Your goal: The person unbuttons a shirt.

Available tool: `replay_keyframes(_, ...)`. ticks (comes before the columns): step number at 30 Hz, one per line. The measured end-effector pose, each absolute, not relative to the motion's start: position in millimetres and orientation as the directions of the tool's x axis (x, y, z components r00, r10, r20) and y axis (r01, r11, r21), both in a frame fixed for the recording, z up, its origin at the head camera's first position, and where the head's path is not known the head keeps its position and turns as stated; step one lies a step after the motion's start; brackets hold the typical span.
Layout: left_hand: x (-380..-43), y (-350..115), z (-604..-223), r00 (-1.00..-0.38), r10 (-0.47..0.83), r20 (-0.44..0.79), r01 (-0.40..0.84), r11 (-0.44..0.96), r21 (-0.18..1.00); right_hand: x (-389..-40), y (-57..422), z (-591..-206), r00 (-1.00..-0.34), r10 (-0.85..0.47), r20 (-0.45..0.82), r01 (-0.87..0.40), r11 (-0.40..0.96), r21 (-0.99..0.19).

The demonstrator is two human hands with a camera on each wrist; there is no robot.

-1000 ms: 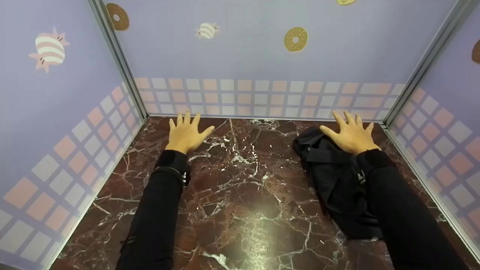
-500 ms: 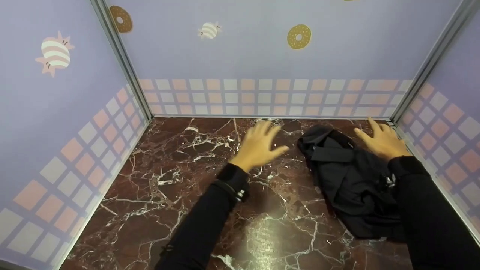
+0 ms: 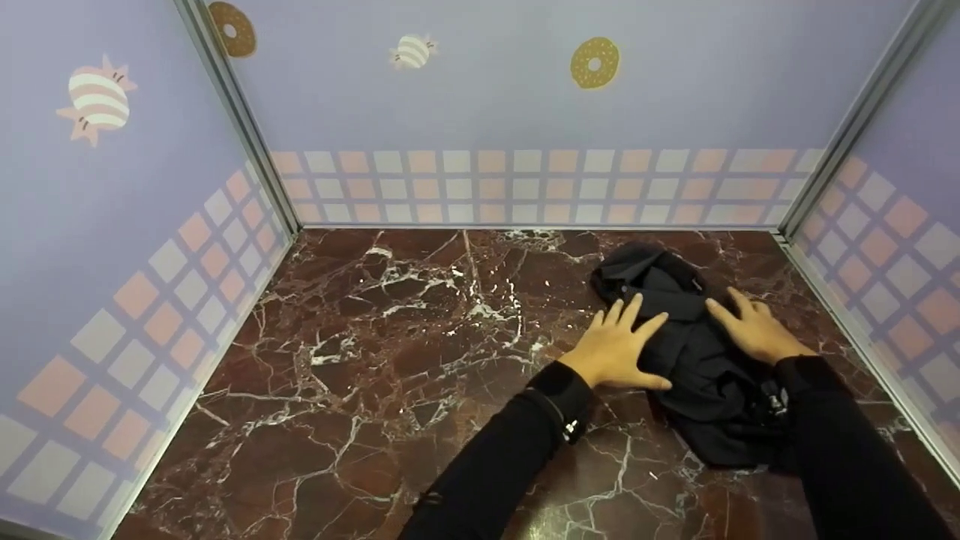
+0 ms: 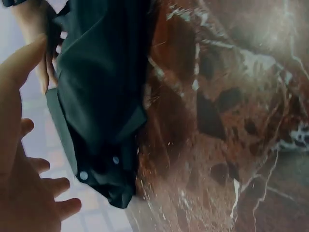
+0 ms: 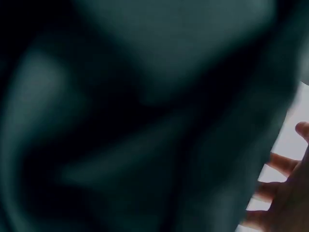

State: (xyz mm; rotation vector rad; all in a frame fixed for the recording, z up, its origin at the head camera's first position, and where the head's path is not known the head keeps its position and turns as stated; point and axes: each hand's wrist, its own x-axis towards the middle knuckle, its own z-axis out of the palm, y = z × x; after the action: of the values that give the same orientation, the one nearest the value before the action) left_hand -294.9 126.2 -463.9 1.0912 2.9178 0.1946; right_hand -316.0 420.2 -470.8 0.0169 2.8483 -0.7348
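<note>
On my head view, the crumpled black garment (image 3: 697,375) lies at four o'clock on the marbled tabletop (image 3: 420,390). I see the left hand (image 3: 613,349) at its nine o'clock edge, fingers spread wide, and the right hand (image 3: 756,328) at two o'clock, fingers also apart; I can't tell whether either touches cloth.

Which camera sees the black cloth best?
The head view: it shows most of the black cloth, though the left hand and right sleeve cover bits. The left wrist view shows part, with two pale round spots; the right wrist view, only dark, blurry folds.
</note>
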Motion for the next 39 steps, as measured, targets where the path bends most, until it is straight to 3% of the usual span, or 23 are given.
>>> replay_keyframes(11, -291, 125, -489, -0.776, 0.626, -0.076, 0.618, 0.779, 0.109, -311, 384, -491, -0.954, -0.091, -0.285, 0.061, 0.873, -0.484)
replay_keyframes(17, -304, 106, -495, -0.763, 0.644, 0.063, 0.647, 0.756, 0.102, -312, 362, -501, -0.965, -0.124, -0.232, -0.006, 0.892, -0.452)
replay_keyframes(22, -322, 71, -491, -0.771, 0.611, 0.18, 0.637, 0.746, 0.195, -313, 338, -502, -0.969, -0.153, -0.196, -0.051, 0.894, -0.444)
replay_keyframes(28, -335, 36, -482, -0.792, 0.58, 0.193, 0.611, 0.741, 0.28, -314, 313, -507, -0.966, -0.184, -0.182, -0.087, 0.893, -0.441)
replay_keyframes(39, -339, 6, -471, -0.797, 0.584, 0.155, 0.602, 0.745, 0.288, -311, 260, -512, -0.949, -0.293, -0.113, -0.221, 0.879, -0.422)
